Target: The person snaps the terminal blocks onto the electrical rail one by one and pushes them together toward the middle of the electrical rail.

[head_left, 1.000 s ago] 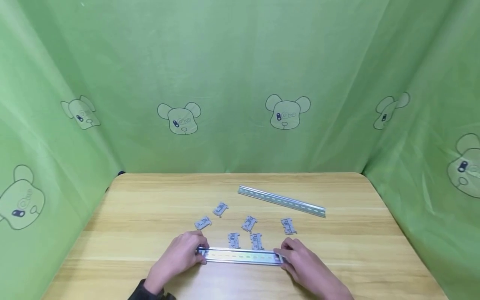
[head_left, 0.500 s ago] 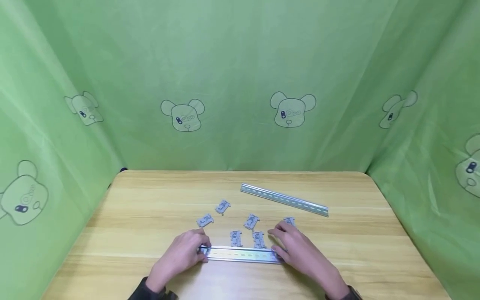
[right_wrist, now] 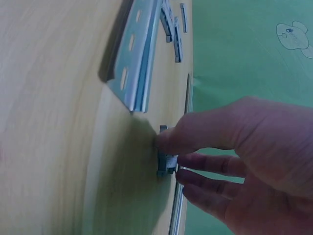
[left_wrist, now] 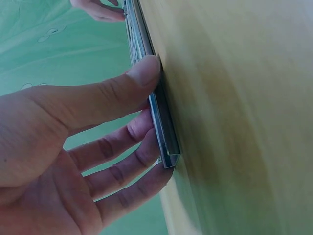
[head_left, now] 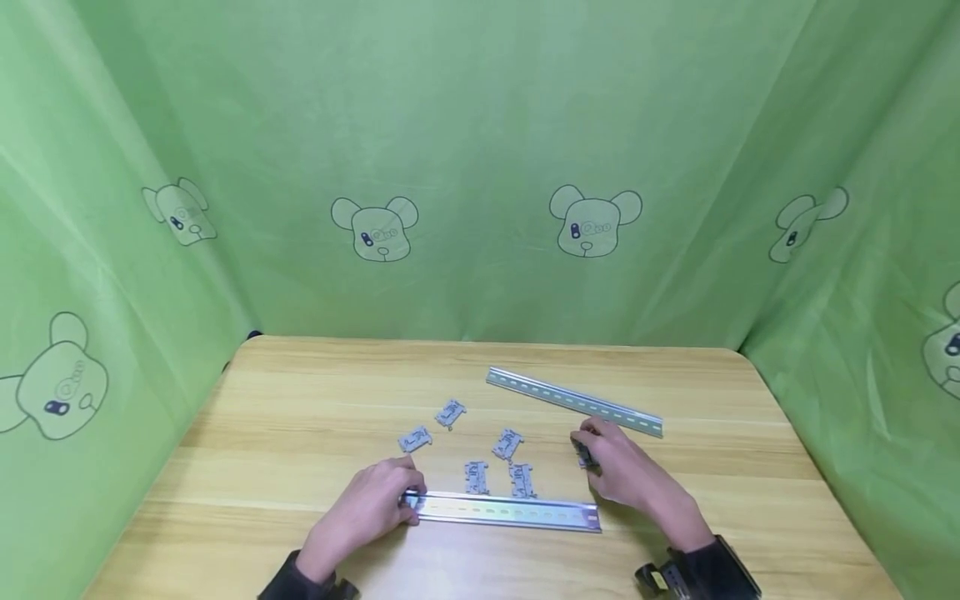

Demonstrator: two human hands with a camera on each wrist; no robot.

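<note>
My left hand point(head_left: 369, 502) grips the left end of a slotted metal DIN rail point(head_left: 510, 510) lying across the front of the table. In the left wrist view the thumb presses the near edge of the rail point(left_wrist: 165, 125), with the other fingers along its opposite side. Beyond the rail's right end, my right hand point(head_left: 630, 468) pinches a small grey terminal block point(right_wrist: 162, 164) between thumb and fingers, close over the tabletop. The hand covers most of that block in the head view. Two more terminal blocks, a left one point(head_left: 476, 477) and a right one point(head_left: 521, 481), lie right behind the rail.
Further back are other loose blocks: one in the middle point(head_left: 507, 444), one at left point(head_left: 416, 439) and one behind it point(head_left: 450, 413). A second DIN rail point(head_left: 573, 401) lies slanted behind my right hand. Green curtains point(head_left: 480, 283) surround the wooden table point(head_left: 300, 392).
My right hand has let go of the rail's right end, moved back and right, and taken hold of the rightmost terminal block. The left hand keeps its grip on the rail.
</note>
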